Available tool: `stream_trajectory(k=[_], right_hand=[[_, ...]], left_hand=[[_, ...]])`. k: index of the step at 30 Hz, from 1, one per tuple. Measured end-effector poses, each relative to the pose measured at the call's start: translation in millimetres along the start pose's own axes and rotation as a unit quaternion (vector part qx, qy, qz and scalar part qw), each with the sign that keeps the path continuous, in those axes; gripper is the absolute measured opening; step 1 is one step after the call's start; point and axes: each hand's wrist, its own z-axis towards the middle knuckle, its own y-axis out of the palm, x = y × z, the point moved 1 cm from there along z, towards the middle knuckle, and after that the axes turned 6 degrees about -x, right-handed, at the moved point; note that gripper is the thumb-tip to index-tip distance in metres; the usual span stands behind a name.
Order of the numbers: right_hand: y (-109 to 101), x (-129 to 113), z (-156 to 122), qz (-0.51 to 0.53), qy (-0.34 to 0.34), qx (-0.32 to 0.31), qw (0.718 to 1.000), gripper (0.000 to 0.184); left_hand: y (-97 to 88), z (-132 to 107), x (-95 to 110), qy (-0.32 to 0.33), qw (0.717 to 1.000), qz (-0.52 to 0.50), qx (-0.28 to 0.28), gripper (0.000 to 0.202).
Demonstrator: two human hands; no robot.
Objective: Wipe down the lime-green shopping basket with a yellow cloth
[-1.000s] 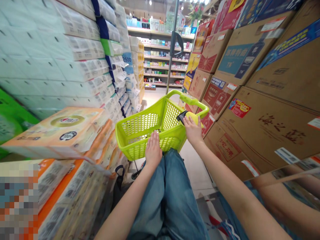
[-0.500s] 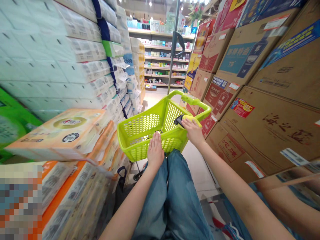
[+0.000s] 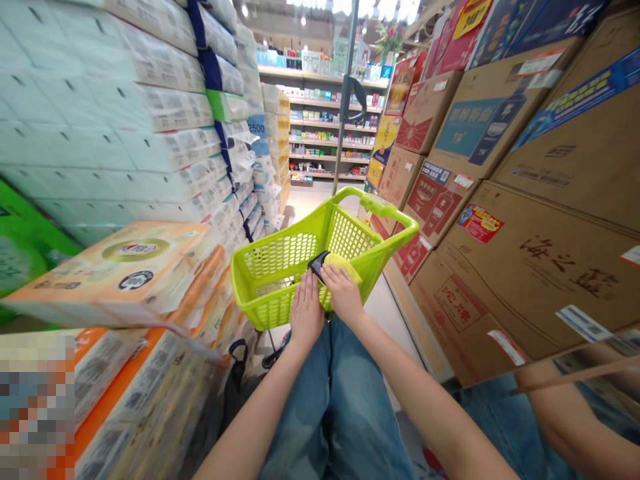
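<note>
A lime-green plastic shopping basket (image 3: 270,260) with perforated walls and a raised handle stands in front of my knees. My left hand (image 3: 307,308) lies on its near rim, fingers straight and close together. A yellow thing with a black end (image 3: 350,267) is under the fingers of my right hand (image 3: 343,292), which grips it above the near side of the basket; its kind is not clear. The black end lies close to my left fingertips. My right palm and thumb side are partly hidden.
Stacked tissue packs (image 3: 165,153) rise on the left, with an orange tissue pack (image 3: 125,267) lying lower down. Cardboard cartons (image 3: 565,260) line the right. A metal pole (image 3: 341,133) stands beyond the basket, before stocked shelves (image 3: 330,123). A black strap (image 3: 239,350) is near my left leg.
My right hand has moved left and down from near the basket's handle, bringing the yellow and black thing beside my left hand. My left hand stays on the rim.
</note>
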Motion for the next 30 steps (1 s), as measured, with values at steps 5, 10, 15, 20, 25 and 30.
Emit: stream_trajectory(k=[5,10,15,20,25,30], right_hand=[[-40.3,81.8,-17.7,-0.031,0.011,0.013,0.999,0.071],[-50.6,102.3,-15.6,-0.054,0.158,0.083,0.982,0.069],[-2.0,17.0,-8.1,-0.004,0.08,0.046,0.996,0.064],[12.6,-2.7,-12.2,0.0,0.005,0.035,0.999,0.062],[-22.0,76.1,-22.9,-0.046,0.04,0.056,0.997,0.071],[-23.4,96.7,-22.6,-0.043,0.138,0.112,0.983,0.072]], left_hand=[[-3.8,-0.4,1.8,0.004,1.0,-0.011,-0.003,0.084],[-4.5,0.2,2.3,0.003,1.0,-0.017,-0.008,0.083],[-3.5,1.1,2.4,-0.012,1.0,0.001,-0.026,0.077],[-1.8,1.0,0.9,-0.009,1.0,0.006,-0.027,0.074],[-1.6,0.0,-0.9,0.006,1.0,-0.006,-0.011,0.082],[-1.9,-0.2,-0.3,0.006,1.0,-0.013,-0.011,0.084]])
